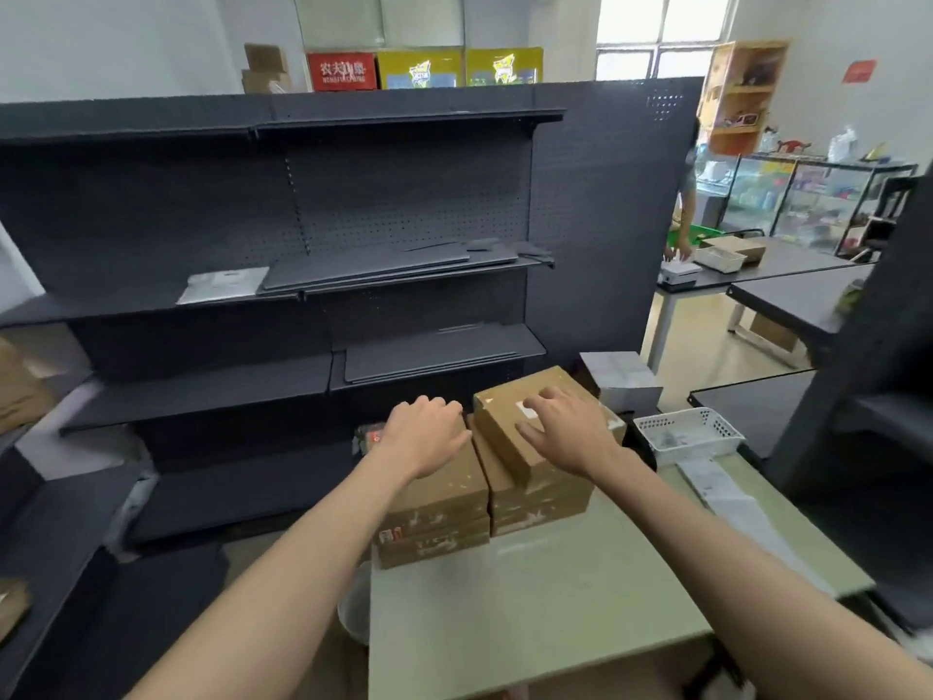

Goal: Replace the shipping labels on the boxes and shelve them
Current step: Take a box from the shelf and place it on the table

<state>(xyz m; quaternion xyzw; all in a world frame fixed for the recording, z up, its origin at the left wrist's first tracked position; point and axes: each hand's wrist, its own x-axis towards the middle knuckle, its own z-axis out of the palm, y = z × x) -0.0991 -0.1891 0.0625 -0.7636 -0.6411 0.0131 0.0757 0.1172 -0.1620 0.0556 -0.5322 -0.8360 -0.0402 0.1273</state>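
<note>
The brown boxes sit in two piles at the far end of the pale desk (530, 598), right in front of the dark shelves (303, 275). The top box (510, 421) lies tilted on the right pile, a bit crooked, with a small white label scrap showing on its lid. The right hand (565, 431) rests flat on that box with its fingers (548, 396) spread wide, not curled round anything. The left hand (424, 437) lies on top of the left pile (444, 497), fingers loose and bent a little over the far edge, holding nothing. The next good move looks like getting both hands on the sides of the tilted box, because one flat hand may make it slide. Lift it straight up so the boxes below stay put. A white basket (689, 434) stands near on the right.
</note>
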